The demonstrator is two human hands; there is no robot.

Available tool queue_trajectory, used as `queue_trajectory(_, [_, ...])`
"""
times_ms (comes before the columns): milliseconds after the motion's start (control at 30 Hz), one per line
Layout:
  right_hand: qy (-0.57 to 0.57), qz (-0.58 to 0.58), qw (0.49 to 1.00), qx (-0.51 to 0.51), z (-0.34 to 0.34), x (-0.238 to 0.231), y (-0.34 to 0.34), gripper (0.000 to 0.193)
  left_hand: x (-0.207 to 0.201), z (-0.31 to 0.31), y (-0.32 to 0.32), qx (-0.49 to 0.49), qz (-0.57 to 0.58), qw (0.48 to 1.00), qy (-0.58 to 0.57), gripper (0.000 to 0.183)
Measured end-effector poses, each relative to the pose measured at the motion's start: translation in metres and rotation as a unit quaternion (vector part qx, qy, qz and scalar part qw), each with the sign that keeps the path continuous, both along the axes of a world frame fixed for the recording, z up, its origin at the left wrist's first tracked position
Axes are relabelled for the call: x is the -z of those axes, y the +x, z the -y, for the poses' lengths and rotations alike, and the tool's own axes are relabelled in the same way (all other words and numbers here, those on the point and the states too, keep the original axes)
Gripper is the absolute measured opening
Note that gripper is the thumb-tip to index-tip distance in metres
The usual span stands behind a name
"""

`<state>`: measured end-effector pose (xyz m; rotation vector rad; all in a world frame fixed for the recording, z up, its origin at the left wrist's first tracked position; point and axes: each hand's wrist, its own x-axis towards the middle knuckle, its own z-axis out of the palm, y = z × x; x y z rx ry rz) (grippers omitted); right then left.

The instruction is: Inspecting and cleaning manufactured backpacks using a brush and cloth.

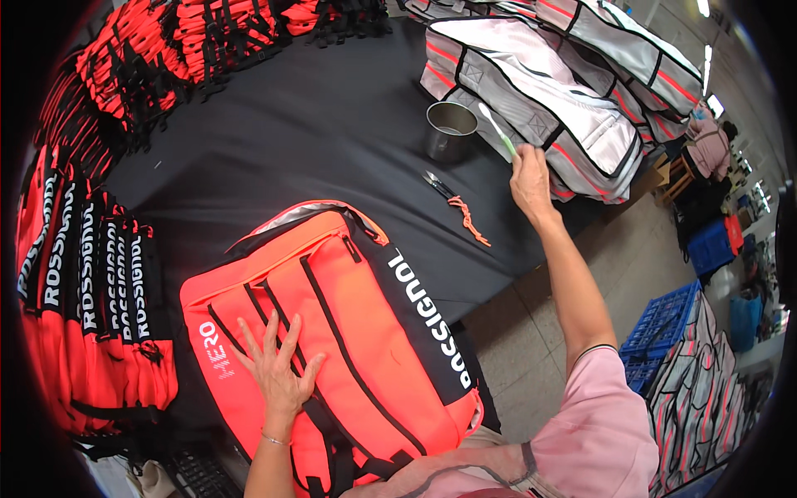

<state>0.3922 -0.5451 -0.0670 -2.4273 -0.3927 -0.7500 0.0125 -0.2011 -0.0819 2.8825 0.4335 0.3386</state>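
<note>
A bright orange-red bag (pixel 336 332) with black straps and a black side panel lies in front of me on the dark table. My left hand (pixel 278 365) rests flat on it, fingers spread. Out to the right, my right hand (pixel 531 176) is closed around the green handle of a toothbrush (pixel 496 127), its white head pointing up and left. Beside the brush stands a metal cup (pixel 449 137); what it holds I cannot make out. Thread snips (pixel 448 195) with an orange cord tied to them lie on the table below the cup.
Stacks of orange and black bag pieces (pixel 100 290) line the left side and the far left edge (pixel 183 50). White-grey bags with black trim (pixel 540 91) are piled at the back right. A blue crate (pixel 660 332) stands on the floor right; a person (pixel 710 141) sits farther off.
</note>
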Motion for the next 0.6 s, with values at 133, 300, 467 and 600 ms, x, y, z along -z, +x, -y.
queue_trajectory(133, [-0.128,0.032,0.987,-0.094,-0.016,-0.051,0.015,0.013,-0.002,0.0,0.0,0.002,-0.005,1.0,-0.01,0.069])
queue_trajectory(300, [-0.286,-0.076,0.954,-0.039,-0.067,-0.1,0.048,0.016,-0.005,0.001,0.001,-0.004,-0.007,1.0,-0.012,0.069])
queue_trajectory(467, [-0.373,-0.129,0.919,-0.011,-0.085,-0.088,0.084,0.02,-0.004,0.002,0.004,0.0,-0.004,0.999,-0.035,0.07])
queue_trajectory(600, [-0.397,-0.213,0.891,-0.062,-0.097,-0.102,0.079,0.023,-0.002,-0.001,0.001,0.001,0.002,1.0,-0.022,0.069])
